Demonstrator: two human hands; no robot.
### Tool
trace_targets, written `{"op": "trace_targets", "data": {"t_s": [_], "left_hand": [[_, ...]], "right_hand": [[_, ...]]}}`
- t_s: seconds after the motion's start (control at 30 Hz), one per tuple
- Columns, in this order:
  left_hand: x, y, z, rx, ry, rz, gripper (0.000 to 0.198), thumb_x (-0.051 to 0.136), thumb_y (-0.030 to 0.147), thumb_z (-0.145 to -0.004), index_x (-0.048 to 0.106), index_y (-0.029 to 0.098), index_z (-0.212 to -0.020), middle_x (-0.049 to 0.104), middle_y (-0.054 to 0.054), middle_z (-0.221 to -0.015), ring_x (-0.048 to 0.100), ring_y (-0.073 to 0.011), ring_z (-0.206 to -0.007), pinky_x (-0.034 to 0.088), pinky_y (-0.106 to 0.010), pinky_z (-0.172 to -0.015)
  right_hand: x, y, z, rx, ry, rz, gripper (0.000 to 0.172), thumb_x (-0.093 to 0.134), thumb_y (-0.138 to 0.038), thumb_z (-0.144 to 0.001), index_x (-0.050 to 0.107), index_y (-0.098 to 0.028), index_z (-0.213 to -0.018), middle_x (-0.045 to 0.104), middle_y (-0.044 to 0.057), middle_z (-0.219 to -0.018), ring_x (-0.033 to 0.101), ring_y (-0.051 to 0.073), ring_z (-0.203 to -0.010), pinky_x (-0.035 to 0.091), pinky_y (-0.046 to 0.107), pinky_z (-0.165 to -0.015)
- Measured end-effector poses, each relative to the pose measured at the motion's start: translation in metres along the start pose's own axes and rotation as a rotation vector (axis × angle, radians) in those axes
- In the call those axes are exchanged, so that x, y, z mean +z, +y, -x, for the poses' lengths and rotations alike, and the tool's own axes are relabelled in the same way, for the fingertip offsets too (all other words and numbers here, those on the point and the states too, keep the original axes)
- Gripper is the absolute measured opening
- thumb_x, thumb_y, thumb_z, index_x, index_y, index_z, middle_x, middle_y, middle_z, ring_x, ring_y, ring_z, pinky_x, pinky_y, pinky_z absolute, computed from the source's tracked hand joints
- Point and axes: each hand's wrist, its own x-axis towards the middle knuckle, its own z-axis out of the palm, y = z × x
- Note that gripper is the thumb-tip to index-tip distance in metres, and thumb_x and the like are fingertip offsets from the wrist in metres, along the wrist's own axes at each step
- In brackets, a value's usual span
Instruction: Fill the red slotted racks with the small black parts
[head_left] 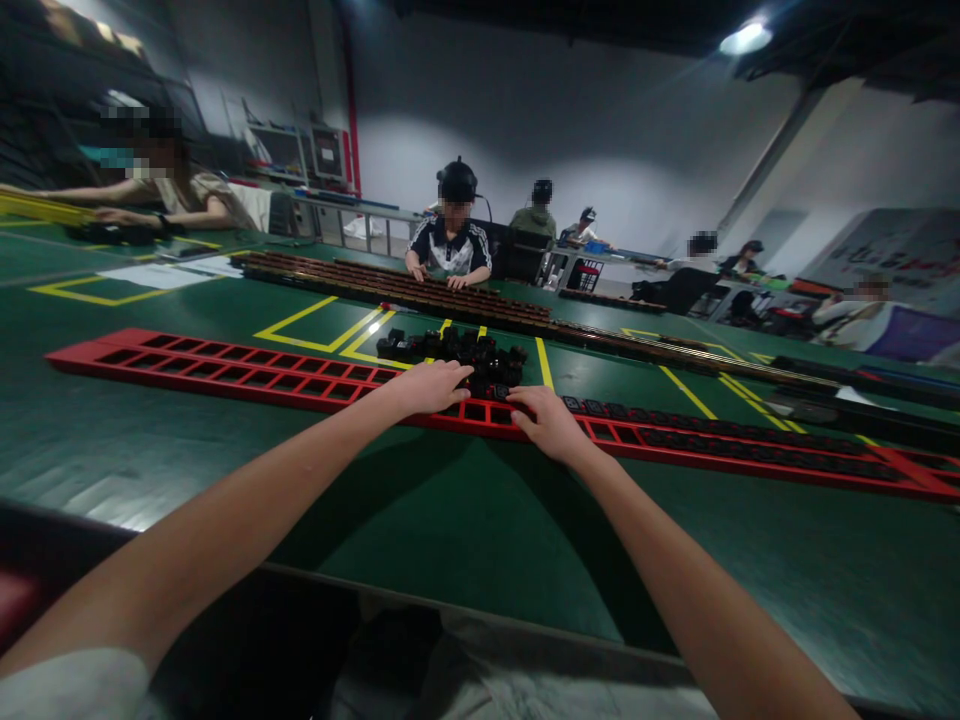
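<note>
A long red frame [300,386] with rows of square openings lies across the green table. Black square pieces [675,440] fill many openings to the right, while those on the left are unfilled. Behind the frame's middle sits a pile of small black parts [480,350]. My left hand [433,387] reaches over the frame at the near edge of this pile, fingers close together; what they hold, if anything, is hidden. My right hand [551,422] has its fingertips at a black square piece [501,392] in the frame, just right of my left hand.
Long dark strips [390,285] lie across the table beyond the pile. A person [450,240] sits opposite with hands on them. White papers [161,274] and yellow tape outlines are at the left. Another person [202,200] works at the far left; more people are behind.
</note>
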Motion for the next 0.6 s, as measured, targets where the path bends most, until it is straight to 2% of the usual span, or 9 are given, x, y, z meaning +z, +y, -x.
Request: {"op": "trace_targets", "data": {"t_s": [0.33,0.6], "left_hand": [[0.003,0.001,-0.002,-0.003,0.013,0.013,0.059,0.042,0.044,-0.102,0.036,0.017,-0.154,0.056,-0.015,-0.142,0.057,-0.0312,-0.124,0.044,-0.039,-0.097],[0.01,0.003,-0.007,-0.039,0.068,-0.033,0.053,0.036,0.047,-0.103,0.04,0.025,-0.151,0.053,-0.011,-0.145,0.056,-0.031,-0.124,0.047,-0.039,-0.095]], "right_hand": [[0.001,0.001,0.0,-0.007,-0.002,0.008,0.028,0.059,-0.02,-0.091,0.071,-0.017,-0.116,0.07,0.012,-0.122,0.061,0.027,-0.116,0.047,0.049,-0.105],[0.001,0.002,0.0,0.006,-0.004,0.016,0.028,0.059,-0.021,-0.091,0.071,-0.016,-0.116,0.07,0.012,-0.123,0.06,0.027,-0.117,0.046,0.049,-0.106]]}}
